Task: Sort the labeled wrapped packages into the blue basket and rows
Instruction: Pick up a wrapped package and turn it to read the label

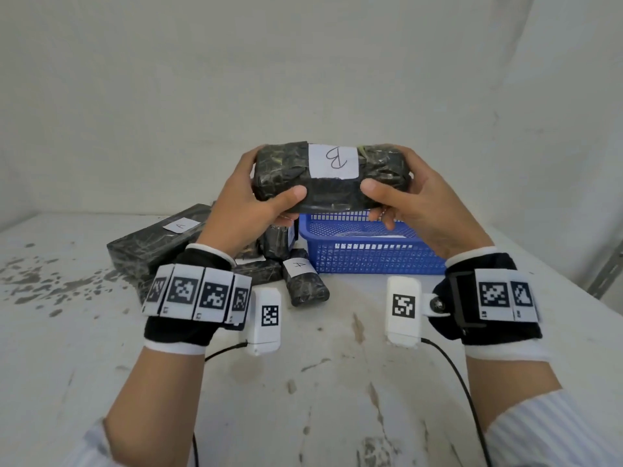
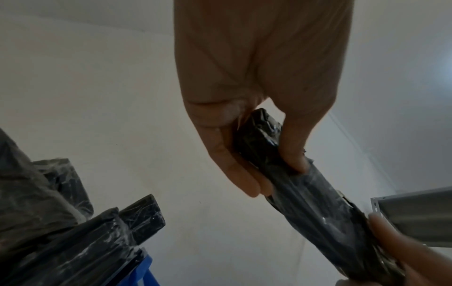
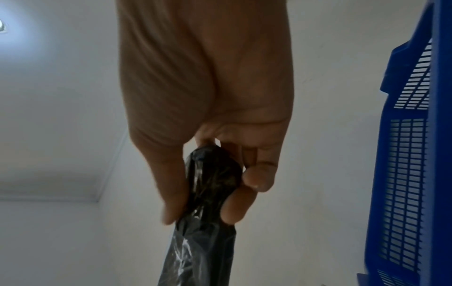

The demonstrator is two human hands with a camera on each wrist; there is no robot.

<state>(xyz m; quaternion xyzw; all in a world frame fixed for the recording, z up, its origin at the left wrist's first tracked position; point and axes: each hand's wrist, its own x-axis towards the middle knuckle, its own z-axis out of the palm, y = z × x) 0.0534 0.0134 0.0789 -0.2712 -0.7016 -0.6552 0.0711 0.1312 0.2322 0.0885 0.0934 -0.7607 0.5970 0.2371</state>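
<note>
Package (image 1: 332, 178) label B shows overhead only; wrist views show gripping fingers (image 3: 257, 178).

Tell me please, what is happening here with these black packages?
A person is sorting wrapped packages by their letter labels. Both hands hold one black package marked B in the air above the table: the left hand grips its left end, the right hand its right end. The blue basket stands just behind and below it. Other packages lie in a pile left of the basket; two of them, a long one and a small one, show the label A.
</note>
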